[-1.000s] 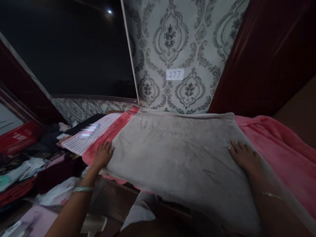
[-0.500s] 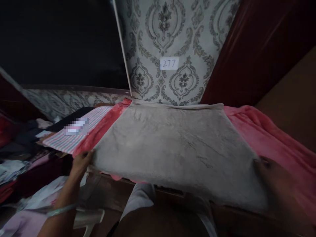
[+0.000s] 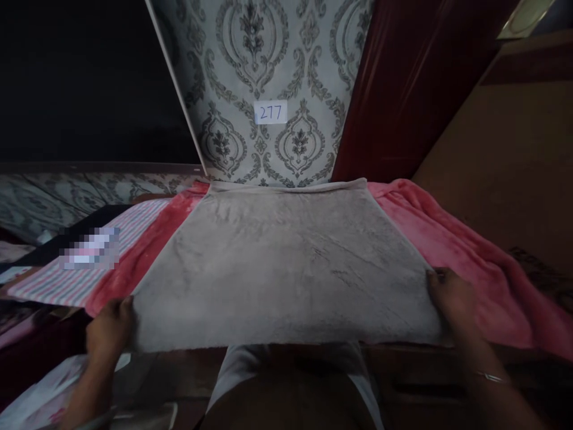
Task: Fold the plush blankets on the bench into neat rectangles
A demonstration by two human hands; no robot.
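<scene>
A grey plush cloth (image 3: 277,263) lies spread over a pink plush blanket (image 3: 416,239), with its near edge toward me. At its left edge, close to the near corner, my left hand (image 3: 110,325) is closed with the thumb on top. My right hand (image 3: 450,295) pinches the right edge a little farther up. Between the two hands the cloth is stretched nearly flat, with faint creases on its right half. Its far edge is slightly folded over near the wall. The fingers under the cloth are hidden.
A striped cloth (image 3: 49,283) lies left of the pink blanket, a blurred-out item on it. A dark screen (image 3: 89,83) stands at the back left. Patterned wallpaper (image 3: 197,77) bears a paper marked 277 (image 3: 271,112). A dark red panel (image 3: 394,89) rises at the right.
My view has turned to the right, so the scene sits farther left. Both hands stay on the cloth's side edges, and its near edge now runs straighter and more level.
</scene>
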